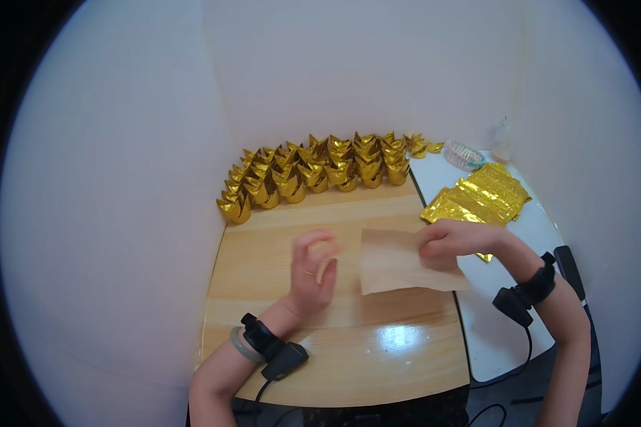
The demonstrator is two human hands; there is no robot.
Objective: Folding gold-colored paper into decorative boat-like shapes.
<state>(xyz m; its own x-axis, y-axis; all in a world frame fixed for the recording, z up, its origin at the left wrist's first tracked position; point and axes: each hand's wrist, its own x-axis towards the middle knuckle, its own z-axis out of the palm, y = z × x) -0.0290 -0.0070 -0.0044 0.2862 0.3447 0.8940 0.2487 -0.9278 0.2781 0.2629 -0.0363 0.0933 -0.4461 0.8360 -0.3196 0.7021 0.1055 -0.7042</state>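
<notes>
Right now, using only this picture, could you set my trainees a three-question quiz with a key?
1. Which hand holds the tan rectangular paper sheet?

2. True or false: the left hand is touching that sheet.

3. Where on the light wood-grain tabletop do the folded, pointed, shiny gold pieces stand?
A: along the near edge
B: toward the far side
C: in the bottom right corner

Key:
1. The right hand.
2. False; a gap separates them.
3. B.

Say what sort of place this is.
Probably a craft workstation: folded gold pieces stand in rows on a wood-grain table, gold sheets overlap on a white tabletop, and the right hand holds a tan sheet.
</notes>
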